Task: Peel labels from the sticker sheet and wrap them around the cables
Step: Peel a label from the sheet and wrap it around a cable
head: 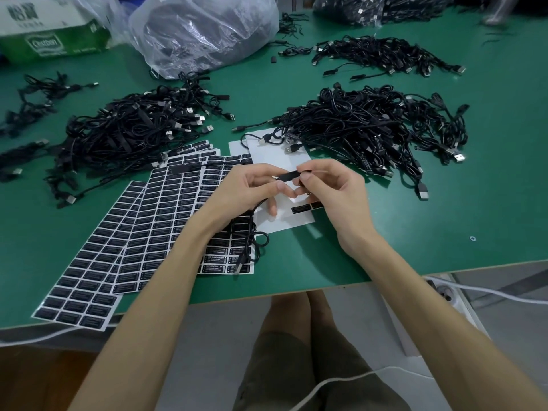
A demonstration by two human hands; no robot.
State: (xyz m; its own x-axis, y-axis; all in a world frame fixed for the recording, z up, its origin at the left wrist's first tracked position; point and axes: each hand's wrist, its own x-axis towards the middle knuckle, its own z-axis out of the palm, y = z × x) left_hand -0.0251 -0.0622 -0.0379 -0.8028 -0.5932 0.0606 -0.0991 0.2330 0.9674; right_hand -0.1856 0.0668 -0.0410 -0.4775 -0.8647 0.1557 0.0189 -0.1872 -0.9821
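My left hand and my right hand meet above the table's middle and pinch a thin black cable between thumbs and fingertips. The cable's tail loops down over the sticker sheets to a USB plug. Several sheets of black labels fan out under my left forearm. A mostly bare white backing sheet lies under my hands with two labels on it.
Piles of black USB cables lie at left, right and far right. Clear plastic bags and a green-white carton stand at the back. The green table's near edge runs below my wrists.
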